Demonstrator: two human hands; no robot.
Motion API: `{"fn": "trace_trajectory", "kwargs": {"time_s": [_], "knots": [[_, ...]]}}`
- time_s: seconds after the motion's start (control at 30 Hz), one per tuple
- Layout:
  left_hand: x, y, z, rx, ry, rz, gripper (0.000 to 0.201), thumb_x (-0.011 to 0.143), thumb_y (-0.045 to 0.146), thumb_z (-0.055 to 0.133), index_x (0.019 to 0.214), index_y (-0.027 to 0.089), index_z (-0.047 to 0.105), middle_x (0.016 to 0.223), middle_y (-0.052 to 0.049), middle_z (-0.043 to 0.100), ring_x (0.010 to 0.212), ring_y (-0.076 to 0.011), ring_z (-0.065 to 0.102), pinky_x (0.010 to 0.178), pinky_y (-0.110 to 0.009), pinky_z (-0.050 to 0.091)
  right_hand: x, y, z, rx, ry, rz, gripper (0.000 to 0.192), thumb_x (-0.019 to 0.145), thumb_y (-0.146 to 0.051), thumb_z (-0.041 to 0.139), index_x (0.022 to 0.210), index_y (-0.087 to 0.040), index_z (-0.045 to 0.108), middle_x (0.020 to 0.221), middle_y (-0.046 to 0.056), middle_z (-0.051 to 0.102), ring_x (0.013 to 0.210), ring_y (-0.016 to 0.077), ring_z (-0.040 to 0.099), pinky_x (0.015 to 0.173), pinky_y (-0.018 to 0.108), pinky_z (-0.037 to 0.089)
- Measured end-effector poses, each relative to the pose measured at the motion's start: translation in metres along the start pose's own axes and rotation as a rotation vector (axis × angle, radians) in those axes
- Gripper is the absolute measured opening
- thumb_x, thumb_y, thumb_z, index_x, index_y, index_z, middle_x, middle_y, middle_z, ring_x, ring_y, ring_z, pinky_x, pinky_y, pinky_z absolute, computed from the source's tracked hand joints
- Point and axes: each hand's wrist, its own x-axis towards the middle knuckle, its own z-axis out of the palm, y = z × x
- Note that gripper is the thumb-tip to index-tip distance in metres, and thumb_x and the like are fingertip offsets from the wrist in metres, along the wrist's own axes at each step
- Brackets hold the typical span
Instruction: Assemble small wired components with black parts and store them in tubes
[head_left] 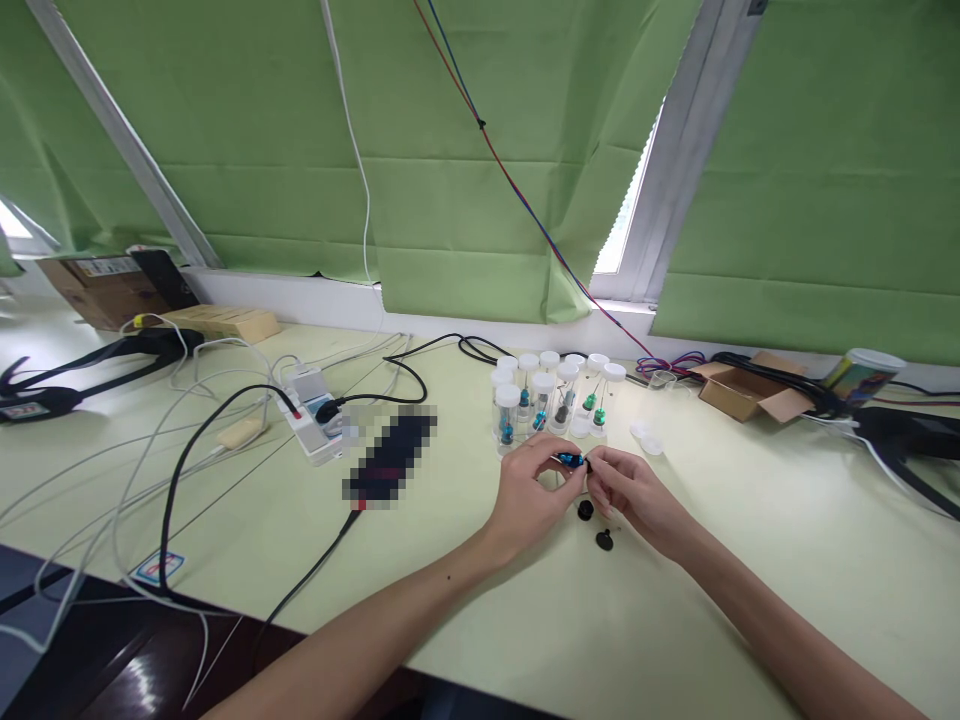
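Observation:
My left hand (534, 490) is closed on a small shiny blue part (570, 460), gripped between thumb and fingers. The fingertips of my right hand (637, 492) pinch at the part's right end, where something small and dark shows; its kind is hidden by the fingers. On the table just below my hands lie a black round knob-like piece (586, 510) and a flat black disc-like piece (604, 540). Behind my hands stand several clear vials (507, 425) with white caps, holding blue or green parts with thin rods.
A power strip (311, 425) and a dark, blurred device (394, 455) with a cable lie to the left. Loose clear cups or caps (649, 438) sit right of the vials. An open cardboard box (750, 385) and a printed canister (862, 375) are at the right.

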Motion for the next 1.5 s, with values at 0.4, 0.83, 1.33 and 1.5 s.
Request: {"fn": "trace_trajectory", "kwargs": {"time_s": [0.4,0.83,1.33,1.5], "knots": [[-0.0004,0.0007,0.0006,0.006,0.009,0.000,0.011,0.079,0.014,0.064,0.090,0.016,0.068,0.089,-0.006,0.065,0.077,-0.0137,0.062,0.071,-0.028,0.060,0.0030,0.0035,0.0010,-0.034,0.032,-0.006,0.040,0.093,-0.052,0.051,0.074,-0.017,0.056,0.055,-0.004,0.049,0.046,0.0083,0.040,0.048,0.024,0.033],[-0.0004,0.0016,0.0008,0.006,-0.008,-0.007,0.013,0.079,0.013,0.064,0.090,0.017,0.068,0.090,-0.005,0.065,0.080,-0.0139,0.062,0.071,-0.028,0.060,-0.0002,0.0015,-0.0001,0.000,0.000,-0.002,0.028,0.092,-0.046,0.057,0.085,-0.019,0.058,0.056,-0.005,0.048,0.048,0.0089,0.040,0.048,0.024,0.033],[-0.0005,0.0008,0.0004,0.004,-0.008,-0.003,0.012,0.080,0.014,0.064,0.091,0.016,0.068,0.090,-0.006,0.065,0.079,-0.0141,0.062,0.071,-0.028,0.060,0.0008,0.0010,0.0027,-0.018,0.040,0.002,0.037,0.091,-0.052,0.054,0.077,-0.018,0.056,0.054,-0.005,0.046,0.046,0.0093,0.039,0.048,0.025,0.033],[-0.0002,0.0013,-0.0001,0.019,-0.003,0.004,0.012,0.080,0.015,0.063,0.091,0.017,0.068,0.090,-0.006,0.065,0.080,-0.0145,0.062,0.071,-0.027,0.060,-0.0003,-0.0006,0.0015,-0.001,0.032,-0.005,0.029,0.086,-0.047,0.065,0.096,-0.021,0.057,0.053,-0.007,0.044,0.048,0.0107,0.040,0.049,0.025,0.032]]}}
